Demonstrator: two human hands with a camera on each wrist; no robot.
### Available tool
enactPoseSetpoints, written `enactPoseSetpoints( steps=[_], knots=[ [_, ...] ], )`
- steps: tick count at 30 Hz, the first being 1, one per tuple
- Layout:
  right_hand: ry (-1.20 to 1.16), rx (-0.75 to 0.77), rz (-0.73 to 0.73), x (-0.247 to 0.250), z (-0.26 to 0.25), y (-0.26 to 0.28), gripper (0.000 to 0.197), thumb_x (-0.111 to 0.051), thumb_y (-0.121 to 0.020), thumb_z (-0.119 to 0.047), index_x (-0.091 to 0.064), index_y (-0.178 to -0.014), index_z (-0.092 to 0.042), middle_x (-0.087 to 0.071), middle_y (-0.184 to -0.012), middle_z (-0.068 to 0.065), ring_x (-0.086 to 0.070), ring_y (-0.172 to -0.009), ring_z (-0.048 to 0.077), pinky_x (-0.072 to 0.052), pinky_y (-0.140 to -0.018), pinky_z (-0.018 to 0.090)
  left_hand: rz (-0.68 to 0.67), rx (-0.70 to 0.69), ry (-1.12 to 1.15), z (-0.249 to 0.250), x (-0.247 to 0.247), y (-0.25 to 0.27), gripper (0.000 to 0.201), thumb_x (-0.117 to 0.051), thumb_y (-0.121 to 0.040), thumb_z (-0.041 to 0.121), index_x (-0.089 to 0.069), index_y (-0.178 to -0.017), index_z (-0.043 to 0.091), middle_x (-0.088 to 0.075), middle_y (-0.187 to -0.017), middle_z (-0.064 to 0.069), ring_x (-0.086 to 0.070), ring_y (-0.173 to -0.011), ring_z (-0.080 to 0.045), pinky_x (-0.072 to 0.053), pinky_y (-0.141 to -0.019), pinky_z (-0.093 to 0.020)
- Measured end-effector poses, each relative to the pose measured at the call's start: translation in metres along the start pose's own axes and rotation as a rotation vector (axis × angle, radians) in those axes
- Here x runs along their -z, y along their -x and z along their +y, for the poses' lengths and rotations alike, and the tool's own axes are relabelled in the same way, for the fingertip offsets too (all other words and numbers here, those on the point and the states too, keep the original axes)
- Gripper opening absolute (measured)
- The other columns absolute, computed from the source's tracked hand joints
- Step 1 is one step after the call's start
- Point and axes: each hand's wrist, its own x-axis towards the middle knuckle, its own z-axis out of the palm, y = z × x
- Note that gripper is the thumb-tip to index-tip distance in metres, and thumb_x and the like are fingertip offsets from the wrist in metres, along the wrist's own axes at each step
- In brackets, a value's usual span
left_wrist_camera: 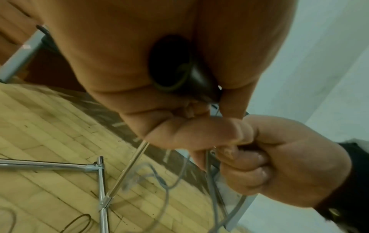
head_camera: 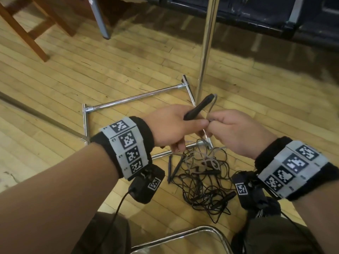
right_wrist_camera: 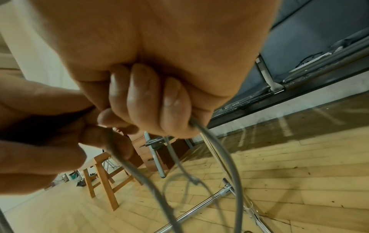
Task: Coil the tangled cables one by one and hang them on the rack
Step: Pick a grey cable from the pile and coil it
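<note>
The left hand [head_camera: 170, 125] is closed around a black handle [head_camera: 199, 107] that sticks up past the thumb, a grey cable [right_wrist_camera: 223, 149] running from its top end. The right hand [head_camera: 236, 132] is curled tight around that same grey cable just beside the left, and in the right wrist view several grey strands drop from its fingers [right_wrist_camera: 139, 97] in loose loops toward the floor [head_camera: 73, 74]. Both hands hang above the near right corner of the chrome rack base [head_camera: 134, 99], whose upright pole [head_camera: 205, 52] rises just behind them.

Judged from this, the work is at an early stage: one cable is in hand and only the first turns of a coil look formed. The grey line trails down into the tangled pile [head_camera: 201, 180] of thin black cables lying on the floor at the base's near edge, so it seems not yet free. No coil shows on the part of the rack in view; its upper bar is out of frame. Left to do: finish this coil, hang it, then repeat for the rest
</note>
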Motion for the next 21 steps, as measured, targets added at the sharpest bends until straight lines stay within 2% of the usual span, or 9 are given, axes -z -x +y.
enactPoseSetpoints(
  steps=[2, 4, 7, 10, 13, 15, 17, 19, 21],
  knots=[
    [-0.013, -0.003, 0.001, 0.001, 0.003, 0.0, 0.026, -0.052, -0.096, -0.03, -0.065, -0.076, -0.02, -0.052, -0.054, -0.018, -0.046, -0.05, 0.001, -0.037, -0.055, 0.032, 0.033, -0.022, -0.062, -0.001, 0.002, -0.003, 0.023, -0.062, -0.103, 0.043, -0.069, -0.095, 0.022, -0.073, -0.07, 0.01, -0.06, -0.049, -0.007, -0.049, -0.047, -0.02],
    [-0.023, -0.031, -0.01, 0.001, 0.009, -0.001, 0.027, -0.051, -0.099, -0.033, -0.065, -0.079, -0.022, -0.051, -0.051, -0.017, -0.044, -0.046, 0.001, -0.035, -0.053, 0.03, 0.132, -0.024, -0.055, -0.002, 0.01, -0.007, 0.029, -0.066, -0.099, 0.046, -0.065, -0.085, 0.022, -0.063, -0.062, 0.007, -0.053, -0.047, -0.009, -0.046, -0.044, -0.022],
    [0.08, -0.117, -0.023, 0.001, 0.021, -0.003, 0.029, -0.045, -0.102, -0.036, -0.064, -0.085, -0.022, -0.053, -0.057, -0.013, -0.046, -0.052, 0.003, -0.037, -0.056, 0.031, 0.48, 0.013, 0.22, -0.003, 0.033, -0.012, 0.028, -0.067, -0.089, 0.047, -0.06, -0.083, 0.021, -0.053, -0.062, 0.008, -0.044, -0.043, -0.01, -0.039, -0.041, -0.027],
    [0.26, -0.214, -0.042, 0.005, 0.032, -0.004, 0.029, -0.038, -0.104, -0.032, -0.061, -0.093, -0.02, -0.06, -0.078, 0.001, -0.054, -0.07, 0.017, -0.038, -0.058, 0.033, 0.863, 0.061, 0.34, -0.008, 0.061, -0.011, 0.02, -0.064, -0.091, 0.041, -0.061, -0.087, 0.022, -0.055, -0.066, 0.006, -0.045, -0.042, -0.007, -0.04, -0.042, -0.027],
    [0.313, -0.258, -0.08, 0.005, 0.033, -0.004, 0.029, -0.036, -0.104, -0.028, -0.059, -0.092, -0.014, -0.055, -0.077, 0.003, -0.051, -0.068, 0.019, -0.035, -0.057, 0.034, 1.041, 0.126, 0.358, -0.014, 0.081, -0.003, 0.02, -0.062, -0.093, 0.037, -0.059, -0.081, 0.021, -0.057, -0.071, 0.001, -0.047, -0.045, -0.01, -0.043, -0.048, -0.028],
    [0.291, -0.242, -0.072, 0.005, 0.028, -0.004, 0.03, -0.038, -0.103, -0.027, -0.059, -0.089, -0.009, -0.051, -0.074, 0.002, -0.047, -0.066, 0.018, -0.033, -0.056, 0.033, 0.987, 0.199, 0.165, -0.02, 0.082, 0.001, 0.023, -0.06, -0.098, 0.039, -0.064, -0.086, 0.019, -0.064, -0.077, 0.0, -0.053, -0.05, -0.013, -0.046, -0.049, -0.029],
    [0.224, -0.193, -0.058, 0.004, 0.019, -0.003, 0.032, -0.041, -0.102, -0.029, -0.062, -0.093, -0.007, -0.051, -0.072, 0.003, -0.049, -0.067, 0.02, -0.036, -0.058, 0.035, 0.845, 0.239, -0.058, -0.022, 0.072, 0.003, 0.025, -0.058, -0.102, 0.043, -0.069, -0.104, 0.02, -0.068, -0.076, 0.0, -0.057, -0.047, -0.01, -0.045, -0.043, -0.026],
    [0.15, -0.139, -0.068, 0.003, 0.009, 0.0, 0.029, -0.044, -0.1, -0.03, -0.065, -0.09, -0.013, -0.059, -0.077, 0.006, -0.057, -0.075, 0.024, -0.044, -0.064, 0.035, 0.678, 0.191, -0.173, -0.019, 0.053, 0.004, 0.026, -0.059, -0.103, 0.043, -0.066, -0.123, 0.027, -0.07, -0.078, 0.002, -0.06, -0.042, -0.004, -0.044, -0.038, -0.019],
    [0.124, -0.093, -0.093, 0.002, 0.002, 0.002, 0.025, -0.048, -0.097, -0.031, -0.066, -0.083, -0.019, -0.065, -0.083, 0.006, -0.059, -0.081, 0.022, -0.046, -0.07, 0.036, 0.445, 0.114, -0.137, -0.014, 0.034, 0.004, 0.035, -0.064, -0.102, 0.039, -0.062, -0.135, 0.03, -0.076, -0.097, 0.003, -0.064, -0.05, -0.003, -0.051, -0.045, -0.02]
  ],
)
